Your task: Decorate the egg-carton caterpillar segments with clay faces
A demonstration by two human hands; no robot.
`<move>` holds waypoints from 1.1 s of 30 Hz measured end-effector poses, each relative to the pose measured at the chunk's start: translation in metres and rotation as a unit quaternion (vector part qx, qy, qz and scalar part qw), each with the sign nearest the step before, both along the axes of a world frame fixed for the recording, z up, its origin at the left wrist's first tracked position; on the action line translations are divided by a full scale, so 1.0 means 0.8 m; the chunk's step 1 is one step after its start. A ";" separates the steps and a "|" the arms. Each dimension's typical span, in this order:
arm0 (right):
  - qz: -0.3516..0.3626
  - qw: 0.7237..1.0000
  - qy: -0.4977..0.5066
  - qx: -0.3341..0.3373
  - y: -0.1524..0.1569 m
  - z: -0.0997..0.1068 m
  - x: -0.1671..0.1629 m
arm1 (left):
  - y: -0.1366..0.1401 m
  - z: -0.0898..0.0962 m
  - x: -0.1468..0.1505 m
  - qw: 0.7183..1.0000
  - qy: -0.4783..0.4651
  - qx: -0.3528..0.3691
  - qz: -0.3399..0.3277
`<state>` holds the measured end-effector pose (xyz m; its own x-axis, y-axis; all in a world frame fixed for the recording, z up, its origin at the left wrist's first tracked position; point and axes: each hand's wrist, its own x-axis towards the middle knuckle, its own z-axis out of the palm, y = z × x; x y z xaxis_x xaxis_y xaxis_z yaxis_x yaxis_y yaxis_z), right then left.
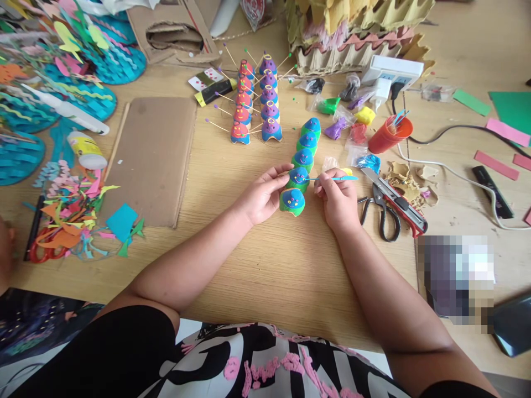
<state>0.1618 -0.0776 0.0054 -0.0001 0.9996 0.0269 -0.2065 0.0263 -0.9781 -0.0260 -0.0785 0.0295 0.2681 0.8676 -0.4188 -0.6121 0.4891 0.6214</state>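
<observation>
In the middle of the table stands a row of egg-carton cups (302, 159), coated blue on top and green below, most with small modelled faces. My left hand (265, 193) is closed on the side of the row, its fingertips at the second cup from the front. The front cup (292, 202) has yellow dots on its face. My right hand (338, 199) pinches a thin light-blue modelling tool (347, 178), whose tip points left and reaches that second cup. The tip's exact contact is too small to tell.
Behind stand red (241, 99) and purple (270, 97) cup rows with sticks poking out. To the right are clay packets (365, 115), an orange cup (390, 134), scissors (379, 213) and a utility knife (396, 203). Cardboard (149, 160) and paper scraps (70, 221) lie left.
</observation>
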 end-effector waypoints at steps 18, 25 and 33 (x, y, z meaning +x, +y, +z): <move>0.002 1.000 -0.004 0.010 0.000 0.001 -0.001 | -0.001 0.000 0.000 1.000 0.005 0.001 -0.002; -0.003 1.000 0.009 0.000 0.000 0.001 -0.001 | -0.001 -0.003 -0.001 1.000 0.009 0.012 -0.009; 0.004 0.999 0.039 -0.003 0.000 0.003 -0.002 | 0.000 0.000 0.000 1.000 0.008 0.006 -0.006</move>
